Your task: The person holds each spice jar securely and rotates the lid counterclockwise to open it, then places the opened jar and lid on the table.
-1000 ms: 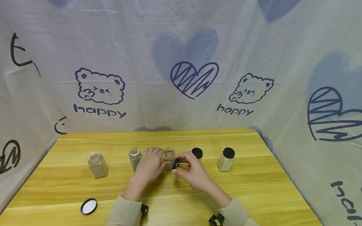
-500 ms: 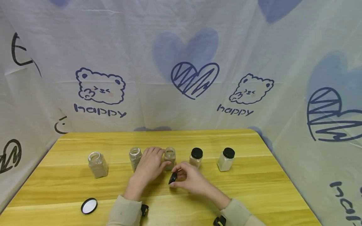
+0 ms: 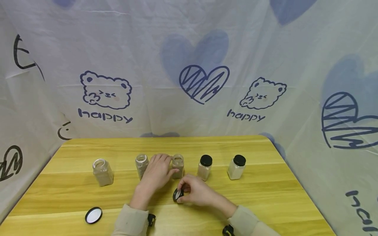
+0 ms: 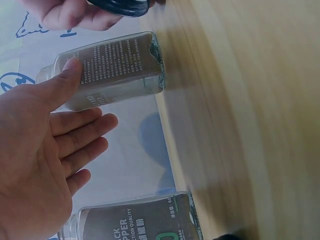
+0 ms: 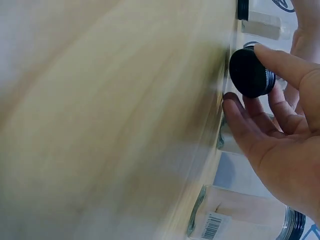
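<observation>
Head view: the right hand pinches a round black screw lid with a white inner liner; its grip is narrow, thumb and fingertips on the rim. That lid is tilted on edge, just in front of a clear square glass jar of grey-brown powder, uncapped. The left hand lies beside this jar, its thumb against the printed side; its grip is wide, with the four fingers stretched out loosely, as the left wrist view shows.

Just left of the left hand, partly hidden by it, stands a second open glass jar of grey-brown powder, and well apart at the far left a third uncapped jar with greyish powder. To the right stand a black-capped glass jar with pale beige contents and, near it, a black-capped glass jar with cream-white contents. All five jars are upright on the yellow wood-grain tabletop. Near its front left, a larger-looking black-rimmed lid lies flat, white liner up. Behind hangs a white cloth with blue hearts and bear drawings. Both arms wear beige sleeves.
</observation>
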Motion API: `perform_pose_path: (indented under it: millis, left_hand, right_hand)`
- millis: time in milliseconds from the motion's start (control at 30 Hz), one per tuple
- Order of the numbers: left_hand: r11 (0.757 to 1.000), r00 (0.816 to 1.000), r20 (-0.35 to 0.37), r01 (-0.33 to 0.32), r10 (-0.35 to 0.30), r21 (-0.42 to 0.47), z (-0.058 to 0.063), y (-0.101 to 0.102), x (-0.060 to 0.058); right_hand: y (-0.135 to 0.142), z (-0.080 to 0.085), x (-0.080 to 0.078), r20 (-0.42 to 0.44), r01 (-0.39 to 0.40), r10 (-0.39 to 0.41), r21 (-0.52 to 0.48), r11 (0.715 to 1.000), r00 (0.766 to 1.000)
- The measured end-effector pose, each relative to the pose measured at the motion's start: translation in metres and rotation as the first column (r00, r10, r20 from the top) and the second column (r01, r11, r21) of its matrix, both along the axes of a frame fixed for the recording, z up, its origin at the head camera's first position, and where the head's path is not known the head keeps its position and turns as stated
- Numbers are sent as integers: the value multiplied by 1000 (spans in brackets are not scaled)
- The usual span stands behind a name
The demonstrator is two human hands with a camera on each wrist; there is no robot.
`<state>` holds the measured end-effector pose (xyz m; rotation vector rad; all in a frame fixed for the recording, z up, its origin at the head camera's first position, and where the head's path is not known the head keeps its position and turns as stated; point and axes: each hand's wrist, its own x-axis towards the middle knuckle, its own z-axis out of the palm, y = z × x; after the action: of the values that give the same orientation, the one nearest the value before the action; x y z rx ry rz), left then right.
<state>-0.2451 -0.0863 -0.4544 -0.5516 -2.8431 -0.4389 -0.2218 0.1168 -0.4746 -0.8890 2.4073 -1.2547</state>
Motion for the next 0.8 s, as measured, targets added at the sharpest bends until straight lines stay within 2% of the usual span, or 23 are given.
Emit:
perform_pose_path:
  millis: [200,367,467,633,800]
  left_hand:
    - [1000,1000,2,3,-3,4,0,1,0]
    - [1000,1000,-7,2,-1,9,-1,1,0]
    - [1000,1000,-16,3,-3,13,0,1,0]
    - [1000,1000,-25,-1,1,18,2,0,0]
    - [999,999,-41,-9,10,45,5,1,0]
  right_hand:
    - [-2,-1,-2,-121,-30,42,93,995,992]
    - [-5,-2,-2,-187,-29,67,198,980,980]
    - [-6,-2,-2,-207,-27,74,223,974,976]
    - [-4,-1,0,-221,-29,75,205,978,972]
    - [5,8,5,-205,-7,29,104,995,978]
